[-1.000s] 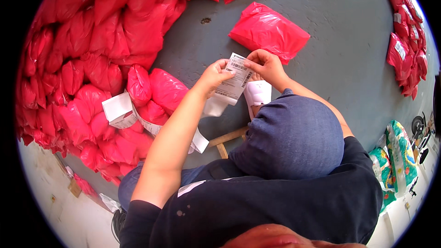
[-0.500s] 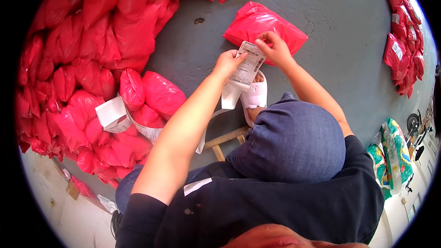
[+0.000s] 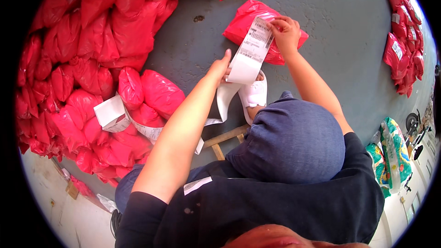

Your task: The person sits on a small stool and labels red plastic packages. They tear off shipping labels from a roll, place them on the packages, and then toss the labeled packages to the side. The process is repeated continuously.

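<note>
My right hand (image 3: 285, 32) pinches the upper corner of a white printed label strip (image 3: 251, 48), which is drawn out over a red plastic parcel bag (image 3: 245, 16) on the floor. My left hand (image 3: 219, 70) is by the strip's lower left edge, its thumb raised and off the paper. The left fingers are partly hidden behind the strip, whose lower part curves over them. From there the white label backing (image 3: 224, 98) hangs down past my sandal (image 3: 253, 95) and runs left behind my left forearm to a folded label stack (image 3: 110, 114).
A big heap of filled red bags (image 3: 98, 41) rises at the left; more red bags (image 3: 399, 53) lie at the far right. A low wooden frame (image 3: 226, 136) stands by my foot. Green patterned packages (image 3: 396, 154) are at the lower right. Grey floor (image 3: 335, 55) surrounds the parcel.
My right hand has moved up and right, drawing the label strip out longer. My left thumb has lifted off the label, and the left hand has shifted slightly down and left.
</note>
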{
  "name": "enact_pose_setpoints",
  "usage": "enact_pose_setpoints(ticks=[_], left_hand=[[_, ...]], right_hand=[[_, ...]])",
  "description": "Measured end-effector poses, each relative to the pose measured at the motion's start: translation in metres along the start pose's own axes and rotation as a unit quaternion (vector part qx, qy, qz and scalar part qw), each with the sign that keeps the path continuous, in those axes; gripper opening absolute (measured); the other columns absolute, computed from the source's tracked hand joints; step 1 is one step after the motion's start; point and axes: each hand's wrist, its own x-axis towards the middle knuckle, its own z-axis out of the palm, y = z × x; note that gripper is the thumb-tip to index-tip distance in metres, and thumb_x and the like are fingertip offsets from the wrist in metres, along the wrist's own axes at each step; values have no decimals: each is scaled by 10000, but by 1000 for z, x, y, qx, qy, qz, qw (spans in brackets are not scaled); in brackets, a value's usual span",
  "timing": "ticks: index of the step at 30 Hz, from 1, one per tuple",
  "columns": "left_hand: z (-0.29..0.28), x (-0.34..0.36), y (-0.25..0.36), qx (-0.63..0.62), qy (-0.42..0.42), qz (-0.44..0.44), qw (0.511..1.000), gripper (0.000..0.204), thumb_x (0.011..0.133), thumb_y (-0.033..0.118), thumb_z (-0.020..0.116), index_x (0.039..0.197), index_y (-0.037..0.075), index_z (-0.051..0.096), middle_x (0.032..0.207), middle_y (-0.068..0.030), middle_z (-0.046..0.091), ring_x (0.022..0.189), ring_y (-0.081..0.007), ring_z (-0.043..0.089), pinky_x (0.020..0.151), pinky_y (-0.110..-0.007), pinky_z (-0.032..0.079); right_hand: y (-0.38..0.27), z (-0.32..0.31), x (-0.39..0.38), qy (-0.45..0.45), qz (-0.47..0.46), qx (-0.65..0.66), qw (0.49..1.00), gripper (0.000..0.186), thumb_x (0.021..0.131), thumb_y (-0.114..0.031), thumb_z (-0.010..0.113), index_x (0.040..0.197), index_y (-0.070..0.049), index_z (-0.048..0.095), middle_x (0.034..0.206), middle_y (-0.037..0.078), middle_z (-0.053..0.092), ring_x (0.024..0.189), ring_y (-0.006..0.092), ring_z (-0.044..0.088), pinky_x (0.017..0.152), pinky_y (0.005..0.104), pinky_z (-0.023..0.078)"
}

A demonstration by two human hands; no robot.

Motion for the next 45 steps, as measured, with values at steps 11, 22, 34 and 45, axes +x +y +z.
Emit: enact_pose_setpoints(ticks=[11, 22, 34, 45], left_hand=[[-90, -62, -138, 201, 6, -122, 972, 406, 865, 407, 482, 842, 22, 611, 836, -107, 660, 737, -207, 636, 598, -317, 474], [-84, -328, -63, 384, 75, 298, 871, 327, 712, -79, 535, 972, 80, 654, 843, -148, 626, 796, -242, 620, 712, -278, 470], [-87, -442, -106, 416, -109, 352, 832, 197, 699, 82, 608, 877, 25, 669, 788, -127, 645, 749, -248, 616, 667, -320, 473], [-123, -453, -152, 443, -23, 389, 807, 151, 698, 53, 559, 804, -1, 653, 721, -154, 604, 694, -300, 578, 638, -364, 455]], right_hand=[[-34, 5, -13, -120, -168, -224, 952, 772, 764, -560, 500, 1332, -71, 314, 1399, 109, 273, 1296, 253, 251, 1037, 523, 121], [52, -31, 16, -109, 139, -220, 959, 699, 732, -534, 602, 1209, -42, 463, 1181, 173, 508, 1067, 304, 495, 872, 385, 413], [46, -248, 85, -179, 260, 389, 866, 294, 831, -245, 516, 975, 8, 558, 871, 107, 565, 718, 205, 562, 598, 334, 438], [-141, -307, 187, -217, -3, 273, 937, 508, 844, -348, 382, 1248, -40, 396, 1238, 135, 461, 1043, 269, 518, 865, 375, 447]])
